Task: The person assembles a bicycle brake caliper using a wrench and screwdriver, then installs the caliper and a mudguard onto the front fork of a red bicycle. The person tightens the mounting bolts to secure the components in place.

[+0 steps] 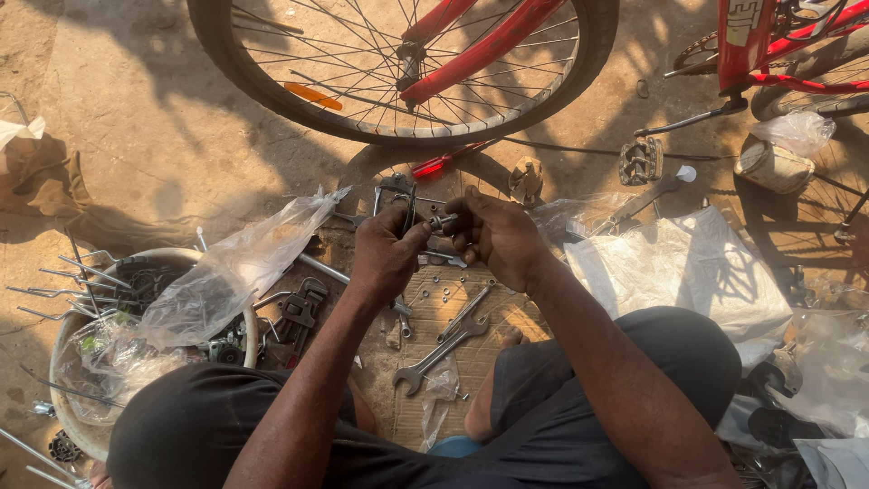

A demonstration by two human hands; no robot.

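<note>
My left hand (385,256) and my right hand (496,237) meet over the ground between my knees, both gripping a small metal bicycle part (425,220) with thin arms and a bolt. The left hand pinches its left side and the right hand's fingers close on its bolt end. Directly below the hands, wrenches (444,344) and several small nuts lie on a woven mat (493,317). A red bicycle's wheel (407,68) stands just beyond the hands.
A round basin (68,380) at left holds spokes, parts and a clear plastic bag (226,272). A pipe wrench (303,312) lies beside it. A pedal (641,161), a red screwdriver (444,161) and white sacks (697,267) lie at right.
</note>
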